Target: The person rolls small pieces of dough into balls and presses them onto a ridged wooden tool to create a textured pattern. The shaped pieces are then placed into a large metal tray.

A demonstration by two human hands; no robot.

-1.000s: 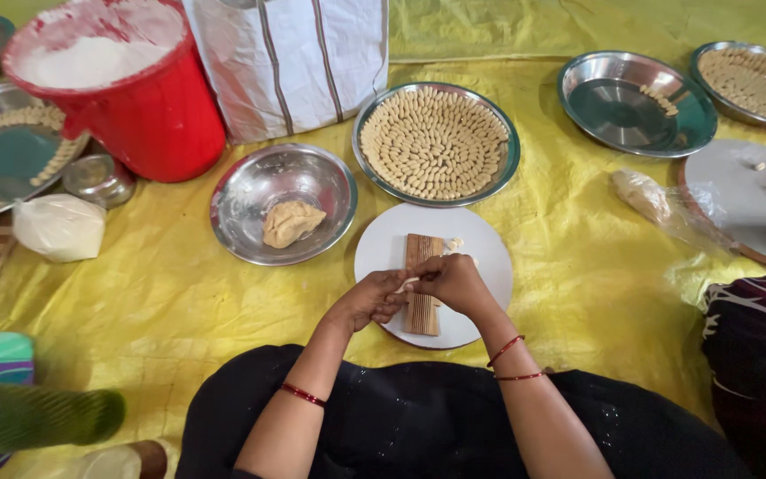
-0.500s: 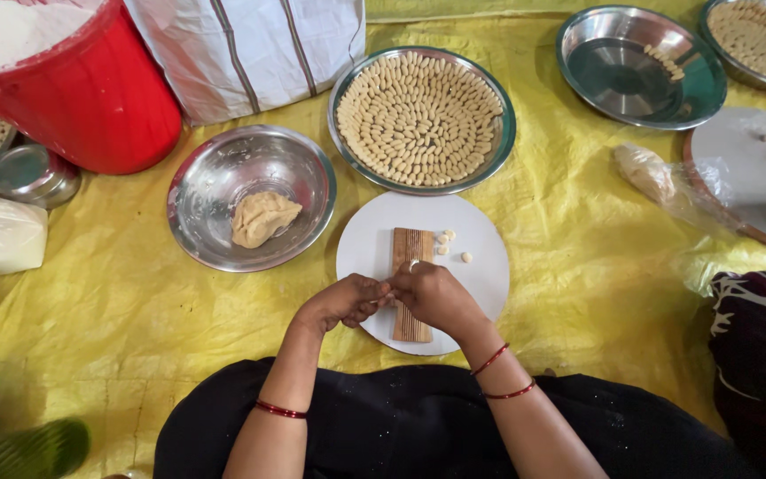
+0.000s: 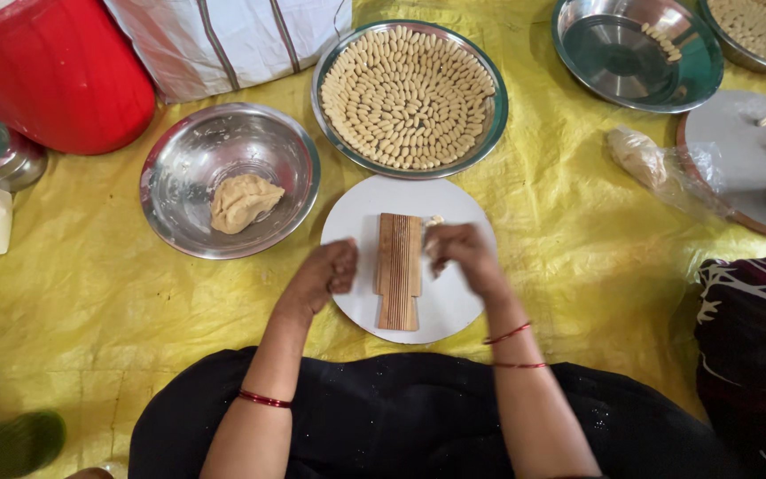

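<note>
I'm shaping dough on the ridged wooden board, left hand curled on a dough bit, right hand pinched beside it; next needs a firm roll.

Home floor food-prep spot: yellow sheet, steel bowls, tray of shaped dough pieces.
</note>
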